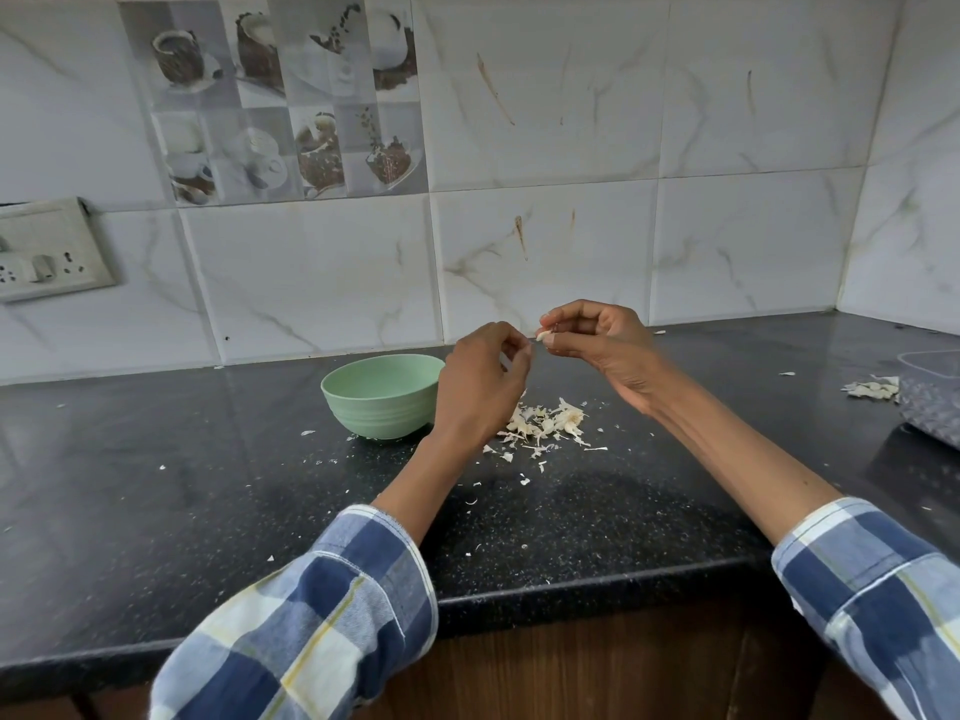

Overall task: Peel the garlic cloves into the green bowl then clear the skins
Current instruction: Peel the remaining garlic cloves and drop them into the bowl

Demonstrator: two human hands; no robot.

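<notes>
A pale green bowl point(382, 394) stands on the black countertop point(208, 485), left of centre; its inside is hidden from this angle. My right hand point(597, 345) is raised above the counter and pinches a small garlic clove point(544, 335) between thumb and fingers. My left hand point(480, 387) hovers just left of the clove, right beside the bowl, fingers curled with the tips pinched together; whether they hold a bit of skin I cannot tell. Below the hands lies a heap of papery garlic skins point(545, 423).
Loose skin flakes are scattered over the counter toward its front edge point(519, 589). A clear plastic container point(935, 397) sits at the far right with more skins point(872, 389) beside it. A switch and socket panel point(47, 252) hangs on the tiled wall at left.
</notes>
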